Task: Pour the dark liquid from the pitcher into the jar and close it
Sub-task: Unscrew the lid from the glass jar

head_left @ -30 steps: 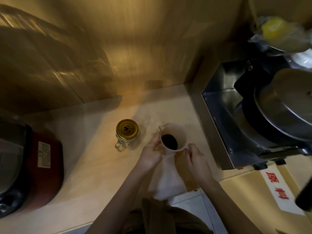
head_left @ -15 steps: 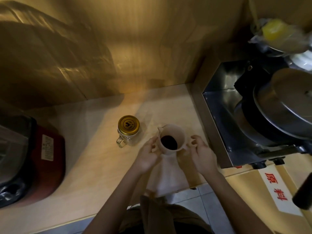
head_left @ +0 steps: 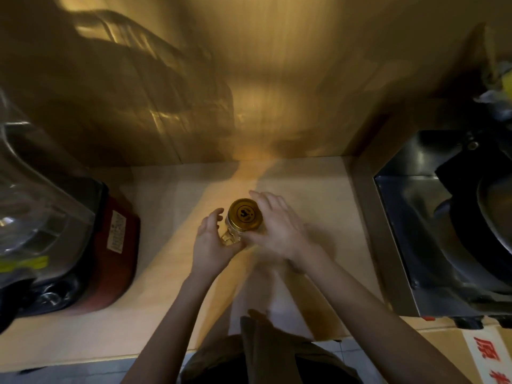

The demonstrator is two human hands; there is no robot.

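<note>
A glass jar with a handle [head_left: 231, 239] stands on the pale wooden counter [head_left: 155, 273], and its gold lid [head_left: 245, 215] is on. My left hand [head_left: 210, 241] is cupped against the jar's left side at the handle, fingers apart. My right hand [head_left: 277, 225] lies along its right side, with the fingers stretched past the lid and the thumb at the jar's front. Neither hand is clearly clamped on the jar. The pitcher with the dark liquid does not show in this blurred view.
A red appliance with a clear cover [head_left: 110, 245] stands at the left. A steel machine with a dark pot [head_left: 443, 231] fills the right. A white cloth [head_left: 277, 303] hangs over the counter's front edge. A glossy golden wall [head_left: 249, 92] rises behind.
Both hands left the pitcher and moved left to the lidded jar. The camera swung left and closer, and the pitcher dropped out of sight.
</note>
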